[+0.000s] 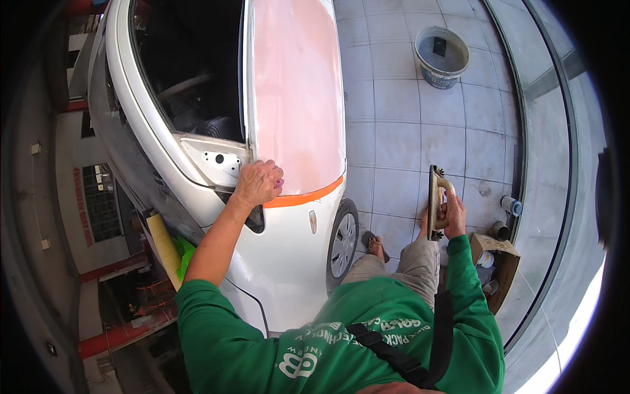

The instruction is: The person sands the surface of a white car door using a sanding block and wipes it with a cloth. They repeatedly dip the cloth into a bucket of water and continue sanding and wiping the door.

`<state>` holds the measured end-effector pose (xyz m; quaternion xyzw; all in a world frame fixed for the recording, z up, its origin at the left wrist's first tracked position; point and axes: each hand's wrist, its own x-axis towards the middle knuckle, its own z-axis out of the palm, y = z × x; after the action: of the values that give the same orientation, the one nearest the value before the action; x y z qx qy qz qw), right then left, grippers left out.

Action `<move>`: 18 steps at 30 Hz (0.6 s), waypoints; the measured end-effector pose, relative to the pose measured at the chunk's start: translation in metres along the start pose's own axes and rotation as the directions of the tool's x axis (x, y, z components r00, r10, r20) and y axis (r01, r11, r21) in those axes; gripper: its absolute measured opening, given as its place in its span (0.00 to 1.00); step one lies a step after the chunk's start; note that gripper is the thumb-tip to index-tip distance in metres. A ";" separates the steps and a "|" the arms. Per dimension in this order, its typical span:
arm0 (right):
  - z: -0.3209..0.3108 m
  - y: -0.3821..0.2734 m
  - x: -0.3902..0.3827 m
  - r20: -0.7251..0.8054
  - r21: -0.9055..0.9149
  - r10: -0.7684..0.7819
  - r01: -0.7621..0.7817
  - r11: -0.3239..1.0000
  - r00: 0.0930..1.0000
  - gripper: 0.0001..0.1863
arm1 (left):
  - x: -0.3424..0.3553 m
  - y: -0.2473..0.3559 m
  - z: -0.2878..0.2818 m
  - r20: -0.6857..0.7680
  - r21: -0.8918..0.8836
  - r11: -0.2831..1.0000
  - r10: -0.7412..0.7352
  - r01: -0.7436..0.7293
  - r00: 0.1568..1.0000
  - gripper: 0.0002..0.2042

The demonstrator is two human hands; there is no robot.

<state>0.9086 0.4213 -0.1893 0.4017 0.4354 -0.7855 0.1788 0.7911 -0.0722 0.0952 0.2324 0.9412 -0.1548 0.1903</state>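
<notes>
My left hand [257, 182] is closed at the rear edge of a car door, at the base of the side window. Something small and pink [280, 183] shows between its fingers; most of it is hidden. The white car's door panel [298, 98] is coated in patchy pale pink, with a strip of orange tape [305, 197] along its edge just beside that hand. Away from the car, over the tiles, my right hand [454, 215] grips the handle of a long, flat hand sanding board [433, 202], held on edge with a clamp at its end.
A bucket of greyish water [454, 49] with a dark piece in it stands on the tiled floor [400, 105]. At right, a cardboard box [506, 269] of cans and a blue-lidded container [512, 205] sit by the glass wall [551, 131]. The car's wheel [343, 238] is near my feet.
</notes>
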 end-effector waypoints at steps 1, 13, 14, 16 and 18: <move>0.015 0.013 -0.006 0.037 0.036 -0.010 0.009 0.999 0.999 0.19 | -0.007 0.001 -0.007 -0.036 -0.042 0.999 0.009 -0.010 0.999 0.07; 0.284 0.079 -0.135 0.391 0.015 -0.208 0.220 0.975 0.897 0.17 | -0.071 -0.048 -0.047 -0.430 -0.203 0.940 0.165 -0.273 0.888 0.12; 0.296 0.081 -0.141 0.366 0.014 -0.216 0.226 0.974 0.905 0.18 | -0.070 -0.054 -0.048 -0.506 -0.240 0.921 0.151 -0.307 0.849 0.10; 0.315 0.093 -0.154 0.343 0.014 -0.224 0.234 0.972 0.912 0.17 | -0.069 -0.056 -0.039 -0.559 -0.194 0.934 0.146 -0.300 0.816 0.07; 0.324 0.100 -0.160 0.321 0.006 -0.239 0.251 0.968 0.916 0.14 | -0.062 -0.050 -0.033 -0.582 -0.247 0.901 0.156 -0.356 0.798 0.07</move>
<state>0.9160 0.0864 -0.0208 0.2087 0.4613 -0.8485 0.1540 0.8076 -0.1255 0.1606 0.3570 0.9268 0.1128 -0.0304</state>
